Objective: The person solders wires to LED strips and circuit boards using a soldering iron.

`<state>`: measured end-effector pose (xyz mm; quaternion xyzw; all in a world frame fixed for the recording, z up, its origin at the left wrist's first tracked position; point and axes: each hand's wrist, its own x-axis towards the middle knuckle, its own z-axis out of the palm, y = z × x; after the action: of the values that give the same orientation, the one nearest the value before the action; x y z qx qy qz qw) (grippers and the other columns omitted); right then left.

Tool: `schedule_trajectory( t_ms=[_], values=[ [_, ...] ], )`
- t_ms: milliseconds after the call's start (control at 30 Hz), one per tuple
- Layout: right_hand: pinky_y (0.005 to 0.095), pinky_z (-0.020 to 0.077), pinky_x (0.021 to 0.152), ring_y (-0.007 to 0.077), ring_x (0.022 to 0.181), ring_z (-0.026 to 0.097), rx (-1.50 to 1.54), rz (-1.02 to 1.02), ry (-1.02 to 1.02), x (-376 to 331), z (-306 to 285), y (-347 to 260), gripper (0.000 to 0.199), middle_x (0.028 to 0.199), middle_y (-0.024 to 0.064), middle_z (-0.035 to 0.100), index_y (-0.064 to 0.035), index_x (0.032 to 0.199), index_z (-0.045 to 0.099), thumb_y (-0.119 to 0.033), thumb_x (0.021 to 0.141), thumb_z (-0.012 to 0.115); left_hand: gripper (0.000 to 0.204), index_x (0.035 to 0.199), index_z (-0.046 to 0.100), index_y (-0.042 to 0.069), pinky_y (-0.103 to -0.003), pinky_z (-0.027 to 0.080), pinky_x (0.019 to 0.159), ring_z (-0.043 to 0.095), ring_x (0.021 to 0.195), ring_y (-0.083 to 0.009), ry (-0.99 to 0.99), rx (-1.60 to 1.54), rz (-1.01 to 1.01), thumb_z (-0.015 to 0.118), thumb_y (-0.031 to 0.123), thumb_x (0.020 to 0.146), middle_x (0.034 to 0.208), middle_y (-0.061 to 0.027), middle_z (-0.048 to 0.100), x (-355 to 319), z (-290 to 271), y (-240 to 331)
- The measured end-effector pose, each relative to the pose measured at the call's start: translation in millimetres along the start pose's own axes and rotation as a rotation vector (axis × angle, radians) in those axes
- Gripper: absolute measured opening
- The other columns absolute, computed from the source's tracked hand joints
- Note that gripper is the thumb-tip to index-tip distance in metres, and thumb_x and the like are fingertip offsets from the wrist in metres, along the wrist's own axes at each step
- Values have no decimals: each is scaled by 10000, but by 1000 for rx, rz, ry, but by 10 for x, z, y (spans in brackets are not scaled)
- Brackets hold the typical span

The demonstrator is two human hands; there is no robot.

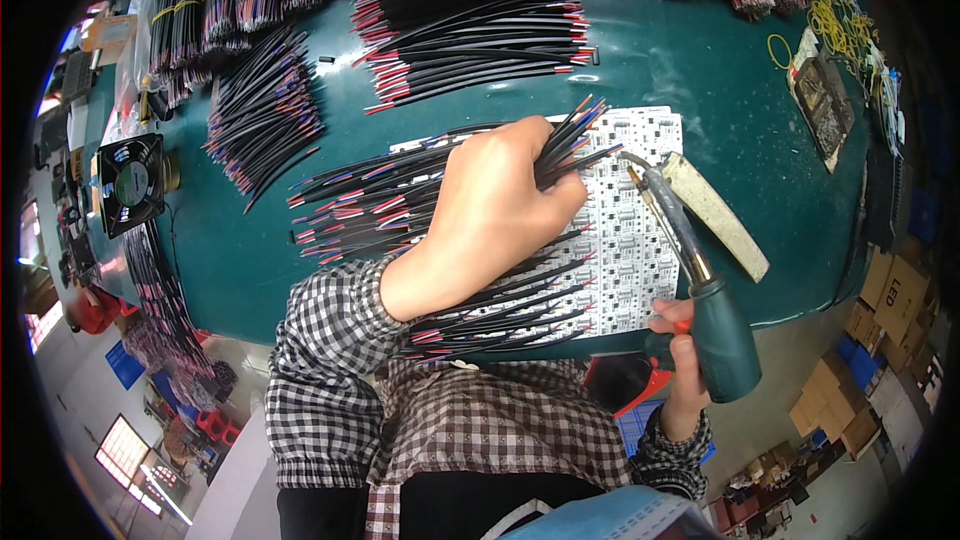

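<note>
I see the glossy green table [805,215] running right from the white patterned sheet [625,270], giving room past a rough pale bar [718,220]; the sheet lies close to the near edge. Left hand [495,195] pinches smooth black wires [572,137], coloured ends out, over the sheet. Right hand [685,385] curls around the soldering iron [725,340], rounded green handle, slim tip just beside the wires; contact I can't tell.

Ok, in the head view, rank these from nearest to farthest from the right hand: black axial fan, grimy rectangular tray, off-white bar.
1. Off-white bar: just ahead of the right hand.
2. Grimy rectangular tray: farther ahead, to the right.
3. Black axial fan: far left.
</note>
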<state>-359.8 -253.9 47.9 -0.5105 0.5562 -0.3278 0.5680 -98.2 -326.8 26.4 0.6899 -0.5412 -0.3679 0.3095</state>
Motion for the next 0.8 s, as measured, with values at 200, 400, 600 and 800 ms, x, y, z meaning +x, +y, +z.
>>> schedule_trajectory(
  t_ms=[200, 400, 600, 800],
  values=[
    [359, 584, 810, 304, 1039, 648, 82, 36, 83, -3, 24, -37, 657, 1087, 198, 632, 69, 1329, 381, -237, 863, 727, 274, 824, 535, -36, -462, 461, 574, 606, 644, -428, -86, -169, -107, 635, 210, 890, 658, -237, 592, 6, -78, 47],
    [360, 582, 813, 306, 1068, 632, 53, 10, 78, -7, -53, 39, 677, 1137, 190, 600, 59, 1342, 372, -260, 863, 729, 240, 913, 564, -17, -247, 471, 529, 588, 566, -82, -178, -38, -106, 695, 180, 875, 647, -68, 598, 85, -86, 78],
    [349, 578, 737, 266, 851, 630, 4, -55, 79, 30, 12, -36, 324, 1001, 206, 605, 105, 1081, 561, -165, 903, 571, 150, 807, 633, -32, -266, 430, 522, 527, 551, -70, 8, -92, -30, 705, 99, 799, 631, -88, 620, 10, 76, -47],
    [348, 596, 744, 229, 885, 659, 86, -1, 67, 35, -17, -7, 379, 983, 156, 641, 64, 1085, 582, -138, 817, 759, 160, 797, 640, -38, -246, 400, 511, 477, 560, -44, 54, -93, 19, 701, 109, 807, 600, -47, 582, 13, 146, -93]
  ],
)
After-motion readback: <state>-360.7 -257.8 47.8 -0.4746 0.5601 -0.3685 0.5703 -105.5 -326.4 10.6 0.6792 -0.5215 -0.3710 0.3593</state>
